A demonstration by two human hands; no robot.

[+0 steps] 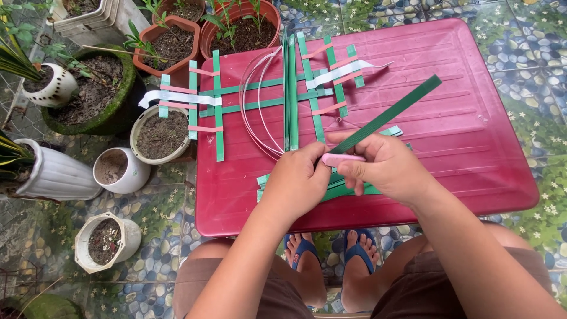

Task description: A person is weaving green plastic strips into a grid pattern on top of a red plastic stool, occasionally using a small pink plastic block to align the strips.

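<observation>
Seen from above, two hands work over a red worktop [460, 136] near its front edge. The left hand [298, 180] is closed, pinching the lower end of a long green strip [393, 112] that slants up toward the right edge. The right hand [384, 168] grips a pink tool [341, 159] against the same strip. More green strips [348, 190] lie under the hands. Toward the back edge lies a lattice [266, 94] of green, pink and white strips with a white wire loop [255, 106]. Potted plants [159, 133] stand beyond the left edge.
</observation>
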